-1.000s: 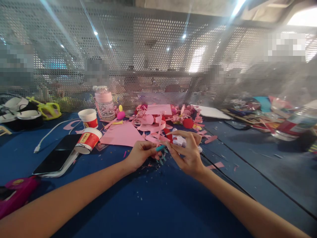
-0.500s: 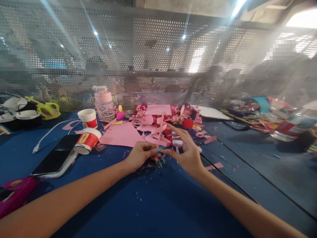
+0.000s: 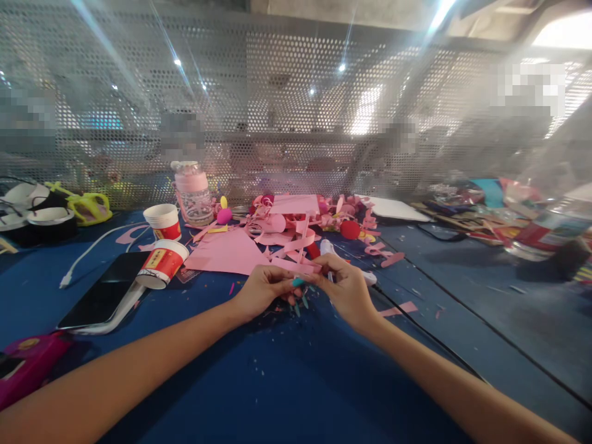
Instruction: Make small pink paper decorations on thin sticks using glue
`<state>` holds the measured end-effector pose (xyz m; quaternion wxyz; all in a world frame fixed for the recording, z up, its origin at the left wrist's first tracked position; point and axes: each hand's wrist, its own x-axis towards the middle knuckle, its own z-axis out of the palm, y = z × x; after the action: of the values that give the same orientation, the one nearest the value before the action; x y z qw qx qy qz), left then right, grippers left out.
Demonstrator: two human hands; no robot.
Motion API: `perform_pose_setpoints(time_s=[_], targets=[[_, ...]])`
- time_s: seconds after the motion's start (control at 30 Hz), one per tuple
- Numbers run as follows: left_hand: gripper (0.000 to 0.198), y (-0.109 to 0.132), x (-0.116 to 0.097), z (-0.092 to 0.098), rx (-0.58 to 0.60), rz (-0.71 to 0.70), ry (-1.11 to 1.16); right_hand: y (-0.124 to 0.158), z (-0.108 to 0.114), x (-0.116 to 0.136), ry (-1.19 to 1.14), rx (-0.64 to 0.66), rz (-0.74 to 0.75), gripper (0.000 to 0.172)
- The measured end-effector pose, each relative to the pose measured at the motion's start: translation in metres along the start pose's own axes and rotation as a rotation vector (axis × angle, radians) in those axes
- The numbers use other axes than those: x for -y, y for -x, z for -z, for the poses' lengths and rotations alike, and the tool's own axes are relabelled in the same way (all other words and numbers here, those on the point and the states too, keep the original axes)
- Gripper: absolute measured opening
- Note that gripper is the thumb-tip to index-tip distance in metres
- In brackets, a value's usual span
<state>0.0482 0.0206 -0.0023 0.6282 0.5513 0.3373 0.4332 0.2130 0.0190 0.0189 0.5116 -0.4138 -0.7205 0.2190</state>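
Observation:
My left hand [image 3: 264, 290] is closed in a pinch near the middle of the view, at a pink paper strip [image 3: 296, 265]. My right hand [image 3: 343, 287] meets it from the right, its thumb and fingertips pinched on the strip's right end. A teal piece [image 3: 298, 282] shows at the fingertips; whether it is a nail or a separate item I cannot tell. Just behind my hands lie a pink sheet [image 3: 226, 251] and a heap of pink cutouts [image 3: 277, 223]. A white tool [image 3: 328, 248] with a black cable is partly hidden behind my right hand.
Two paper cups [image 3: 163, 265] and a black phone [image 3: 102, 290] are on the left, with a pink bottle [image 3: 193, 194] behind. A magenta object [image 3: 34, 364] lies near left. At the right stands a clear plastic container [image 3: 541, 231]. A perforated metal screen [image 3: 296, 98] spans the back.
My right hand's raised fingers have come down and closed on the pink strip, revealing more of the white tool. The upright part of the strip has shifted slightly. My left hand has barely moved.

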Motion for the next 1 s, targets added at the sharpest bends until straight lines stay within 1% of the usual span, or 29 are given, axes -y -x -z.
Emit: perform_pose_setpoints(time_s=[0.23, 0.47, 0.6, 0.7, 0.73, 0.8, 0.9, 0.93, 1.0], targets=[[0.023, 0.000, -0.001, 0.000, 0.012, 0.002, 0.001, 0.000, 0.000, 0.000, 0.010, 0.018, 0.020, 0.016], [0.025, 0.001, -0.001, -0.001, -0.010, 0.001, 0.005, 0.000, -0.001, 0.003, -0.023, 0.019, -0.021, 0.022], [0.024, 0.001, -0.002, -0.001, -0.014, -0.023, 0.025, 0.000, -0.002, -0.001, -0.045, 0.037, -0.045, 0.022], [0.024, 0.001, -0.001, -0.001, -0.044, -0.042, 0.059, 0.001, -0.003, -0.005, -0.074, 0.054, -0.022, 0.025], [0.026, 0.000, -0.001, -0.001, -0.052, -0.043, 0.073, 0.001, -0.002, -0.005, -0.070, 0.048, 0.004, 0.027], [0.029, -0.001, 0.001, 0.000, -0.063, -0.041, 0.099, 0.002, -0.001, -0.005, -0.015, -0.005, 0.102, 0.033], [0.033, -0.002, 0.004, 0.001, -0.081, -0.051, 0.117, 0.003, 0.005, -0.001, 0.178, -0.106, 0.351, 0.048], [0.033, -0.002, 0.005, 0.002, -0.090, -0.056, 0.118, 0.003, 0.008, 0.000, 0.246, -0.107, 0.445, 0.052], [0.032, -0.002, 0.005, 0.002, -0.097, -0.071, 0.118, 0.003, 0.012, 0.002, 0.357, -0.053, 0.609, 0.058]])
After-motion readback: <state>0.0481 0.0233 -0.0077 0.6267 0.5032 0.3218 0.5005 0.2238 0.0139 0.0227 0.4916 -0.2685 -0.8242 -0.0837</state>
